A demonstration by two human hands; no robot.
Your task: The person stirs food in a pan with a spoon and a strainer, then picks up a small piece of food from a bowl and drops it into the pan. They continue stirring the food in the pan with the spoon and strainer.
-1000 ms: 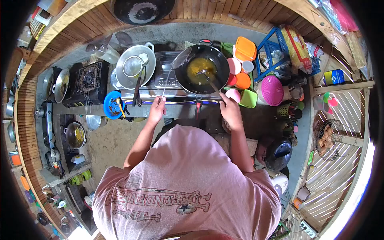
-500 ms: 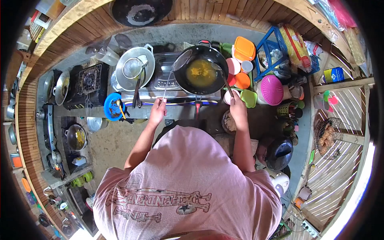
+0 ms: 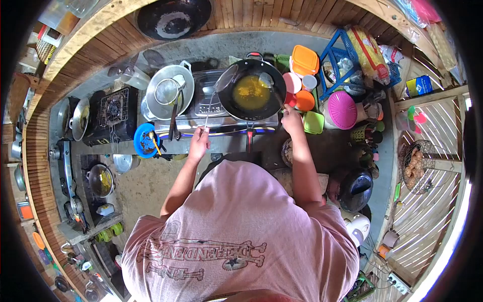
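Note:
A black wok (image 3: 275, 103) with yellow oil and a clump of golden food (image 3: 251, 91) sits on the right side of the stove. My left hand (image 3: 199, 142) is closed round the thin handle of a wire skimmer (image 3: 229, 78), whose round mesh overlaps the wok's left rim. Wrapped round the handle of a spatula (image 3: 275, 91) is my right hand (image 3: 292, 121); the blade is at the wok's upper right, beside the food. Toward me, the wok's long black-and-red handle (image 3: 249, 140) points down between my arms.
Left of the wok, a strainer (image 3: 166, 92) rests across a large metal pot (image 3: 186, 95). A blue bowl (image 3: 139, 135) holds a brush in dark sauce. Plastic tubs, including a green one (image 3: 314, 123), crowd the right side. Another stove (image 3: 108, 118) stands farther left.
My right hand has moved forward and slightly left, and the spatula's blade has shifted up and left inside the wok. My left hand stays nearly in place with the skimmer.

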